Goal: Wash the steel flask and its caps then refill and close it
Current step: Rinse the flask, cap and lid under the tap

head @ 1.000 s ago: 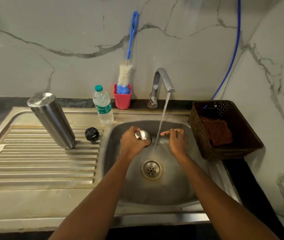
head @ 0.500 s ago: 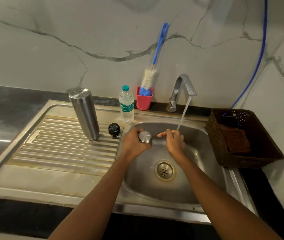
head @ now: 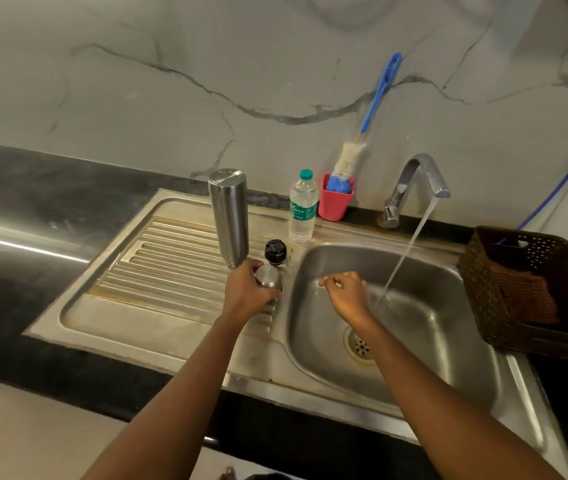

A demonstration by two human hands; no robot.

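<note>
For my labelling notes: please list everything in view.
sink: 1, steel, countertop
steel flask: 1, silver, on drainboard
black cap: 1, black, drainboard beside flask
steel cap: 1, silver, in left hand
water bottle: 1, clear, behind sink
cup: 1, red, behind sink
bottle brush: 1, blue-white, in cup
tap: 1, chrome, above sink
basket: 1, brown, right of sink
cloth: 1, brown, in basket
hose: 1, blue, far right
left hand: 1, grips steel cap
right hand: 1, over sink, holds nothing
</note>
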